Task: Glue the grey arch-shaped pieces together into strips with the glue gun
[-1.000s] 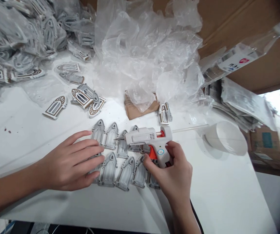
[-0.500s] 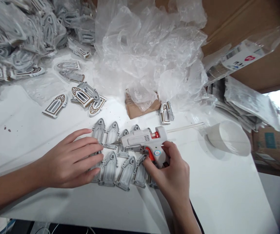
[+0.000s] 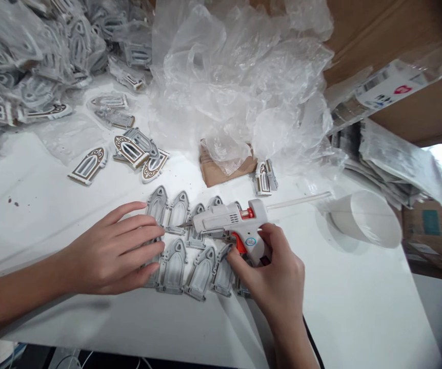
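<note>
My right hand (image 3: 277, 271) grips the handle of a white glue gun (image 3: 221, 220) with a red trigger; a clear glue stick (image 3: 301, 200) juts from its back. The nozzle points left, just over the grey arched window frames (image 3: 174, 266) laid in two rows, back side up. My left hand (image 3: 117, 251) lies flat with fingers stretched out over the left end of those rows, covering part of the frames there. It holds nothing. Part of the right end of the rows is hidden by the gun and my right hand.
Behind the rows lie loose brown-and-white frames (image 3: 131, 150) and a piece of cardboard (image 3: 215, 171). Crumpled plastic bags (image 3: 240, 77) heap up at the back, bagged frames (image 3: 52, 56) at the back left. A white cup (image 3: 373, 220) lies tipped at right. A black cord (image 3: 311, 338) runs beside my right wrist.
The whole view has shifted slightly, with things at right sitting a little further right. Both hands and the glue gun hold nearly the same place over the frames.
</note>
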Available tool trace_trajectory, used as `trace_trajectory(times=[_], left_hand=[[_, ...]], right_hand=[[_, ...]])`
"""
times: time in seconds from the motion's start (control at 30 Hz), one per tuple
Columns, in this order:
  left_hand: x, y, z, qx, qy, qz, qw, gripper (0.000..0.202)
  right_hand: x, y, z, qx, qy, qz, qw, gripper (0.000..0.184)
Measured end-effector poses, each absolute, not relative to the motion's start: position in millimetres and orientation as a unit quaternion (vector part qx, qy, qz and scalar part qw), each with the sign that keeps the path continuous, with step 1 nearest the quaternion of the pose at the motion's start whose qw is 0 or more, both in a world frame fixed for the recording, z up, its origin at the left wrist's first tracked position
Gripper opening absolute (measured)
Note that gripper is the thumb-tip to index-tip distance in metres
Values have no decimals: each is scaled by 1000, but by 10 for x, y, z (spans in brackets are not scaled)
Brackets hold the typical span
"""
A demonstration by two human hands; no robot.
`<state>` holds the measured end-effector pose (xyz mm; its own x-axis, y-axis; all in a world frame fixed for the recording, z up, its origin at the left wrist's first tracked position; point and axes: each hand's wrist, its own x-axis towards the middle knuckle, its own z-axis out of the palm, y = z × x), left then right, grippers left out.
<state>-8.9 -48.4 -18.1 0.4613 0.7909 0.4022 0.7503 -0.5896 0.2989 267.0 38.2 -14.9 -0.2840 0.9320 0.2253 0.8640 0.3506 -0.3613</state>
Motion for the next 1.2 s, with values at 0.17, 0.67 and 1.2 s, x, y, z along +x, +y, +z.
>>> trace_trajectory(times=[0.17, 0.67, 1.2], left_hand=[[-84, -477, -200, 856, 453, 244, 47, 19], [-82, -437, -205, 860, 445, 243, 52, 19], [-95, -448, -226, 862, 442, 238, 63, 21]], right_hand=[[2682, 364, -144, -548, -806, 46, 220, 36], [2711, 378, -119, -523, -819, 34, 233, 40], [2745, 386, -94, -535, -814, 20, 224, 41]])
